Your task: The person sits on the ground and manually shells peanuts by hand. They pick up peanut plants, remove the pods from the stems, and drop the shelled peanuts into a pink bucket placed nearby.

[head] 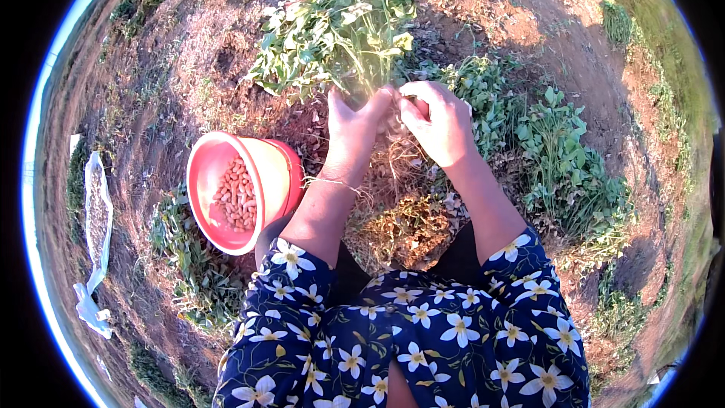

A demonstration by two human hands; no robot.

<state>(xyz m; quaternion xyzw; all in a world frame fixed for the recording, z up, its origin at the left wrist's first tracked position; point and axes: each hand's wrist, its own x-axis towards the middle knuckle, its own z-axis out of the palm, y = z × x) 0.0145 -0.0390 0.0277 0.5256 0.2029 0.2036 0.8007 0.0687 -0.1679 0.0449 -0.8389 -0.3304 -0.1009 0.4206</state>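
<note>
My left hand point(355, 116) grips the stems of a leafy peanut plant point(340, 40), whose green foliage fans out beyond the hands. My right hand point(433, 116) is beside it, thumb and fingers pinched together at the base of the bunch; what lies between the fingertips is too blurred to tell. Thin tan roots point(399, 162) hang below both hands. To the left a pink plastic bucket point(238, 244) is tilted on its side, its mouth facing left, with peanuts in shells point(235, 195) inside.
Piles of leafy plants point(566, 164) lie on the soil to the right, and more cut greenery point(198, 266) lies below the bucket. A long translucent plastic bag point(98, 215) with contents rests at the far left. Dry leaves point(413, 227) cover the ground between the knees.
</note>
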